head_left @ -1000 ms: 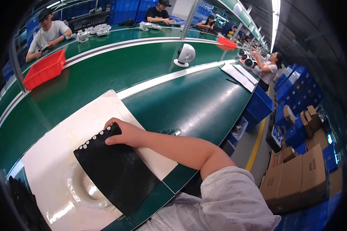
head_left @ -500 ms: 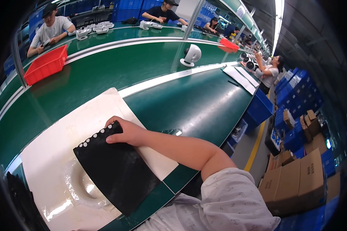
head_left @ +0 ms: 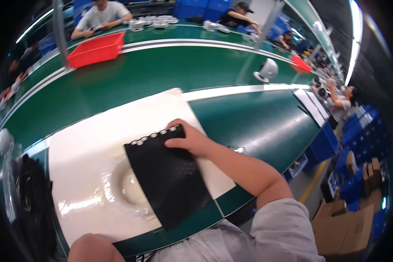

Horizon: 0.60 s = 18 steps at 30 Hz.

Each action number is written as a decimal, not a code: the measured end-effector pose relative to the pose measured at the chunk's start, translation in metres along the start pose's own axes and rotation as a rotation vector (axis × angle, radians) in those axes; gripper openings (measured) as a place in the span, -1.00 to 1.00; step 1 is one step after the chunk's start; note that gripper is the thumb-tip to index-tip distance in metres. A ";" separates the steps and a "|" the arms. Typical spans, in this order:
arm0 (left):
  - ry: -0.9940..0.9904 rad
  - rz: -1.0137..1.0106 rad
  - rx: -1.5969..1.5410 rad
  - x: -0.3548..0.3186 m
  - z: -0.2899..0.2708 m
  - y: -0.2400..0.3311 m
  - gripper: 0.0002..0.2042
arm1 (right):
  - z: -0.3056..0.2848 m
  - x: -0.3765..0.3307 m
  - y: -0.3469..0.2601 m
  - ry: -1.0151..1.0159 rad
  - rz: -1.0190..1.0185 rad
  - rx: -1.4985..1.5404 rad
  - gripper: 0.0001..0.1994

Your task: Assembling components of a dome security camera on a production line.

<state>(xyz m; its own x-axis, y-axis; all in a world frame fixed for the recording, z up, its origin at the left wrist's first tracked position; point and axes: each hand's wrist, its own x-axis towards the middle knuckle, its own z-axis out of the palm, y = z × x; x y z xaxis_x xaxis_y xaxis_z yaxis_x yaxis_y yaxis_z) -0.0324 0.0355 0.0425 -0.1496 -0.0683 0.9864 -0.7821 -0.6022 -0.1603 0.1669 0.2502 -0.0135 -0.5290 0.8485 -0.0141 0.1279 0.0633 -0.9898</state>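
My right hand (head_left: 188,139) pinches a black flexible sheet (head_left: 170,185) at its upper right corner, with the thumb on top. A row of white round dots runs along the sheet's far edge. Beneath it lies a large white board (head_left: 83,139), on the green worktop. Left of the sheet, a glossy clear film covers a raised ring-like form (head_left: 120,187) on the board, and the sheet hides part of it. A rounded patch of bare skin, probably my left arm (head_left: 96,249), shows at the lower edge. My left hand itself is out of sight.
Loose black material (head_left: 32,196) hangs at the left beside clear plastic wrap (head_left: 8,187). Across the green belt stands a red bin (head_left: 96,49). A white rounded device (head_left: 268,70) sits farther right. White papers (head_left: 312,107) lie at the far right. Co-workers sit beyond.
The view has swung left, so the scene sits farther right. Bare skin has come in at the lower left. My right hand keeps its hold on the black sheet.
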 end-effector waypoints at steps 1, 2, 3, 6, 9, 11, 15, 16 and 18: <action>-0.002 -0.009 0.029 0.002 0.002 0.006 -0.73 | -0.001 0.000 0.002 -0.004 0.014 0.046 -0.60; -0.002 -0.017 0.056 0.004 0.004 0.012 -0.73 | 0.001 -0.002 -0.004 0.000 0.019 0.022 -0.61; 0.002 -0.020 0.080 0.005 0.007 0.016 -0.73 | 0.001 -0.004 -0.005 0.002 0.021 0.034 -0.60; 0.030 -0.022 0.137 0.006 0.016 0.025 -0.73 | 0.002 -0.003 -0.003 -0.019 0.040 0.088 -0.59; 0.068 -0.014 0.160 0.005 0.024 0.027 -0.72 | 0.004 -0.002 -0.003 -0.024 0.071 0.115 -0.58; 0.084 -0.012 0.161 0.005 0.025 0.030 -0.72 | 0.007 -0.004 -0.005 -0.020 0.087 0.103 -0.58; 0.089 -0.008 0.169 0.006 0.026 0.035 -0.72 | 0.008 -0.006 -0.009 -0.009 0.102 0.142 -0.60; 0.088 -0.008 0.170 0.007 0.026 0.036 -0.72 | 0.008 -0.006 -0.010 -0.007 0.105 0.149 -0.60; 0.089 -0.007 0.169 0.007 0.026 0.038 -0.72 | 0.009 -0.007 -0.009 -0.012 0.098 0.154 -0.60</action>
<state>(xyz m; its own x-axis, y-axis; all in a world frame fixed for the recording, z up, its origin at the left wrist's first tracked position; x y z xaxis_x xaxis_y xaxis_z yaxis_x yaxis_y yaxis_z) -0.0469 -0.0087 0.0446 -0.2037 0.0023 0.9790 -0.6713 -0.7282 -0.1380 0.1621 0.2390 -0.0055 -0.5307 0.8401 -0.1120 0.0498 -0.1010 -0.9936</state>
